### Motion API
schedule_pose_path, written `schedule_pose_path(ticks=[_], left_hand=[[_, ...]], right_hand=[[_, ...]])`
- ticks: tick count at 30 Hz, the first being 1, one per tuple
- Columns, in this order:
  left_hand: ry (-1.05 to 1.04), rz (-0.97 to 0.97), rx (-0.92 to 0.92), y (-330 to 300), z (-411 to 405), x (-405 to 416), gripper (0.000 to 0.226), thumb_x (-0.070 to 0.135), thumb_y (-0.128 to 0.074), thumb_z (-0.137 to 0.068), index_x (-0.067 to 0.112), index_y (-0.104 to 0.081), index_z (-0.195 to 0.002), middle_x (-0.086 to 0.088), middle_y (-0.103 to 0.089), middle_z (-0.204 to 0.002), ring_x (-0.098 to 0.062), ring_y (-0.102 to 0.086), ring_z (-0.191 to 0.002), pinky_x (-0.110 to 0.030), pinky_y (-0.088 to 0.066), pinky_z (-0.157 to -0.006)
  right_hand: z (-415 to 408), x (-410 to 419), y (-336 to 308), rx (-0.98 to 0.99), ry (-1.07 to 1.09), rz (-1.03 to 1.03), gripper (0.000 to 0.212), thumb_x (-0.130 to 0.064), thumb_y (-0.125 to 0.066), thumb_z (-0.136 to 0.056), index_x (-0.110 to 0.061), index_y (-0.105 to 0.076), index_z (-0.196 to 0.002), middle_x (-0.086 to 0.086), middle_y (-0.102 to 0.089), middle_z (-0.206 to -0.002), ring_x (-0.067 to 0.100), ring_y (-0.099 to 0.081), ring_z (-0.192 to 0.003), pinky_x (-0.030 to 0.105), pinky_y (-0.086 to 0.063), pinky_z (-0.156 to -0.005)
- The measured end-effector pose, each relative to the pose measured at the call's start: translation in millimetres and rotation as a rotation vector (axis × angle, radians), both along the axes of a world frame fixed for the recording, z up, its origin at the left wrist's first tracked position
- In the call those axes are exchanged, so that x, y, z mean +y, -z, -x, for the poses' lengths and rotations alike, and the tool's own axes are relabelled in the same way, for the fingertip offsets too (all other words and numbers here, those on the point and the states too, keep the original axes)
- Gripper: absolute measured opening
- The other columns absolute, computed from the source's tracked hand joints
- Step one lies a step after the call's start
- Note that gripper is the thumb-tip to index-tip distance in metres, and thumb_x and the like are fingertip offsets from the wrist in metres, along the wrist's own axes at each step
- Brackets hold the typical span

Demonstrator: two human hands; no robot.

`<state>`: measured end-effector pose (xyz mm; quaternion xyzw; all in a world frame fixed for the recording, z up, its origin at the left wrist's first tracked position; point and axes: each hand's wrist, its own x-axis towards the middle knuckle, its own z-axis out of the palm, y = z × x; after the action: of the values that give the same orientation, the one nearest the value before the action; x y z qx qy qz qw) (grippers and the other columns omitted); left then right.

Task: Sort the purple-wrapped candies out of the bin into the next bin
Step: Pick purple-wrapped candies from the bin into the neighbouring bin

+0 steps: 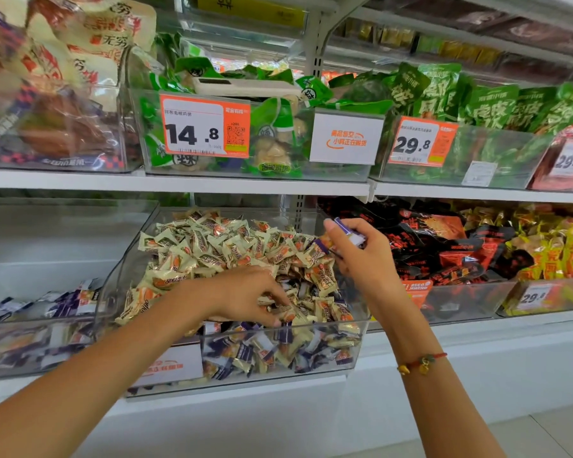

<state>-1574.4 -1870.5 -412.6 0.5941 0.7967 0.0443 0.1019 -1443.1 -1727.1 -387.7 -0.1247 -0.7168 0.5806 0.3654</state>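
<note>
We are holding purple candies [346, 231] in the right hand [361, 256], pinched between thumb and fingers, raised at centre right of the frame over the right rim of the bin [361, 345]. More than one wrapper seems bunched there, probably so we are carrying several per trip; the exact count is unclear. The left hand [245, 297] is reaching down into the pile at centre frame, fingers curled into the wrappers and digging, likely feeling for the next purple one; we cannot tell whether it is already gripping any. The bin is holding mostly cream candies [212, 246] heaped toward the back, with purple ones showing low at the front wall, so the digging there makes sense. The next bin [40, 342], at lower left of the frame, is already holding a small batch of purple wrappers [67, 302], so that looks like the drop target. We are judging the sort as partly done, with plenty of purple still buried. The right hand is sitting on the far side from that bin, so its load is needing a cross-over move. A red bracelet [422, 361] is sitting on the right wrist. Black packs [444, 246] are filling the bin at right, green packs [444, 94] the shelf above.
</note>
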Motion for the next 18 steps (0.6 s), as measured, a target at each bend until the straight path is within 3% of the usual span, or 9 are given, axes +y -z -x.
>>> schedule_pose_path(ticks=[5, 7, 9, 11, 12, 14, 15, 16, 18], left_hand=[[0.009, 0.135, 0.031, -15, 2, 31, 0.037, 0.046, -0.074, -0.077, 0.028, -0.066, -0.108, 0.018, -0.062, -0.089, -0.008, -0.056, -0.085, -0.026, -0.041, -0.067], [-0.021, 0.083, 0.060, -12, 6, 36, 0.022, 0.048, -0.072, -0.078, 0.029, -0.065, -0.085, 0.016, -0.059, -0.076, -0.009, -0.053, -0.073, -0.025, -0.036, -0.059], [-0.137, -0.049, 0.134, -6, 7, 38, 0.024, 0.048, -0.069, -0.082, 0.028, -0.060, -0.071, 0.011, -0.056, -0.070, -0.012, -0.052, -0.068, -0.025, -0.031, -0.053], [-0.285, -0.232, 0.214, -2, 7, 38, 0.023, 0.045, -0.067, -0.084, 0.024, -0.060, -0.076, 0.009, -0.053, -0.068, -0.014, -0.052, -0.067, -0.023, -0.031, -0.052], [-0.358, -0.304, 0.216, -2, 7, 36, 0.018, 0.042, -0.067, -0.084, 0.025, -0.063, -0.088, 0.008, -0.052, -0.068, -0.015, -0.054, -0.067, -0.023, -0.033, -0.053], [-0.456, -0.413, 0.219, -1, 8, 29, 0.048, 0.040, -0.069, -0.084, 0.028, -0.052, -0.128, 0.006, -0.059, -0.081, -0.014, -0.057, -0.071, -0.023, -0.038, -0.057], [-0.447, -0.469, 0.235, -1, 10, 25, 0.060, 0.039, -0.070, -0.083, 0.029, -0.044, -0.136, 0.007, -0.061, -0.094, -0.012, -0.057, -0.076, -0.021, -0.039, -0.056], [-0.416, -0.532, 0.226, -1, 10, 20, 0.059, 0.039, -0.070, -0.083, 0.030, -0.044, -0.136, 0.009, -0.060, -0.104, -0.009, -0.055, -0.081, -0.019, -0.040, -0.057], [-0.262, -0.550, 0.062, -5, 6, 9, 0.035, 0.037, -0.070, -0.084, 0.031, -0.058, -0.116, 0.016, -0.058, -0.103, 0.000, -0.051, -0.086, -0.023, -0.048, -0.073]], right_hand=[[2, -1, 3, -0.077, -0.016, -0.013, 0.016, -0.027, -0.062, -0.093, -0.011, -0.061, -0.088, -0.010, -0.046, -0.054, 0.002, -0.037, -0.040, 0.014, -0.032, -0.042], [3, -2, 3, -0.081, -0.024, -0.019, 0.016, -0.027, -0.063, -0.093, -0.014, -0.060, -0.084, -0.013, -0.047, -0.052, 0.002, -0.039, -0.040, 0.015, -0.033, -0.042], [3, -3, 2, -0.078, -0.034, -0.021, 0.016, -0.026, -0.063, -0.093, -0.013, -0.059, -0.084, -0.010, -0.046, -0.054, 0.003, -0.038, -0.041, 0.016, -0.033, -0.042], [3, -5, 1, -0.069, -0.038, -0.019, 0.016, -0.026, -0.061, -0.094, -0.011, -0.059, -0.089, -0.008, -0.047, -0.060, 0.002, -0.039, -0.042, 0.015, -0.034, -0.043], [2, -5, 0, -0.062, -0.035, -0.011, 0.016, -0.026, -0.060, -0.094, -0.010, -0.059, -0.093, -0.007, -0.048, -0.064, 0.001, -0.041, -0.042, 0.015, -0.034, -0.043], [2, -4, -1, -0.049, -0.022, 0.019, 0.016, -0.026, -0.057, -0.096, -0.010, -0.059, -0.100, -0.005, -0.048, -0.072, 0.000, -0.043, -0.043, 0.013, -0.035, -0.043], [2, -3, -2, -0.040, -0.013, 0.031, 0.015, -0.025, -0.056, -0.097, -0.011, -0.059, -0.101, -0.005, -0.049, -0.072, 0.000, -0.043, -0.042, 0.013, -0.035, -0.043], [2, -2, -2, -0.033, -0.003, 0.038, 0.014, -0.024, -0.056, -0.097, -0.012, -0.059, -0.101, -0.005, -0.049, -0.072, 0.001, -0.042, -0.042, 0.013, -0.034, -0.042], [2, 0, -2, -0.031, 0.024, 0.034, 0.015, -0.025, -0.056, -0.097, -0.012, -0.061, -0.102, -0.002, -0.051, -0.074, 0.001, -0.041, -0.043, 0.013, -0.034, -0.042]])
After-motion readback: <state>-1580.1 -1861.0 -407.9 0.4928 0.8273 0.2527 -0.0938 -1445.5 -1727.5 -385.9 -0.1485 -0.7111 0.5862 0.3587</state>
